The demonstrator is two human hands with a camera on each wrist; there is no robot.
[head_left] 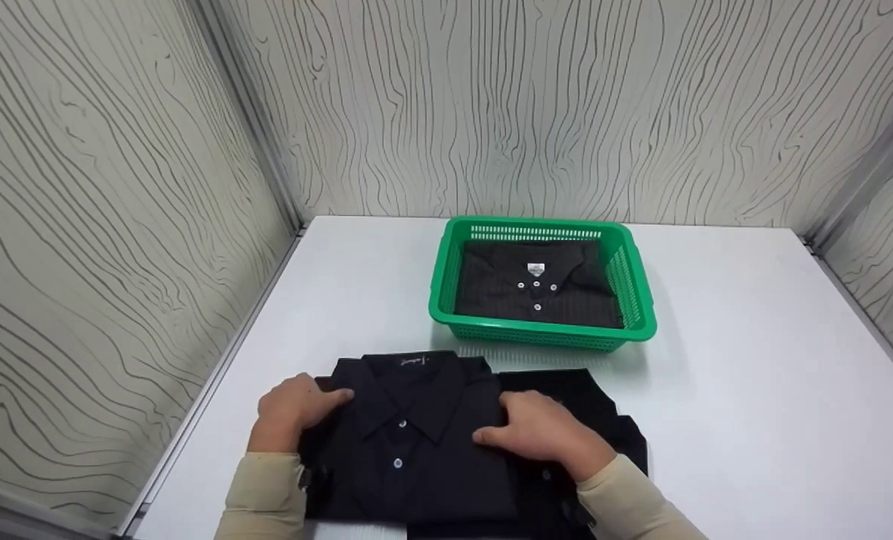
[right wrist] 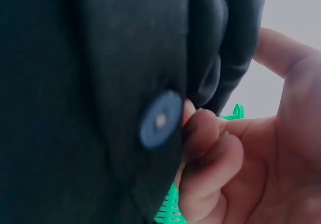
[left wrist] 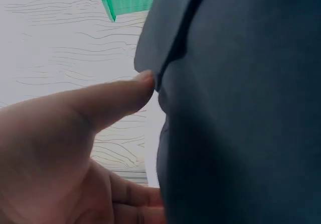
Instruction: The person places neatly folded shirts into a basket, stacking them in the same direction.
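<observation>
A folded navy dress shirt, collar to the back, lies in front of me between both hands. My left hand grips its left edge; in the left wrist view the thumb lies at the shirt's edge and the fingers pass behind the cloth. At the right edge my right hand holds the shirt, thumb on top, and the right wrist view shows its fingers curled at the folded layers beside a button. Partly hidden beneath and to the right is another black shirt.
A green plastic basket stands behind the shirts, toward the back of the white table. Inside it lies a dark folded shirt with white buttons. Wood-grain patterned panels enclose the table at the back and sides.
</observation>
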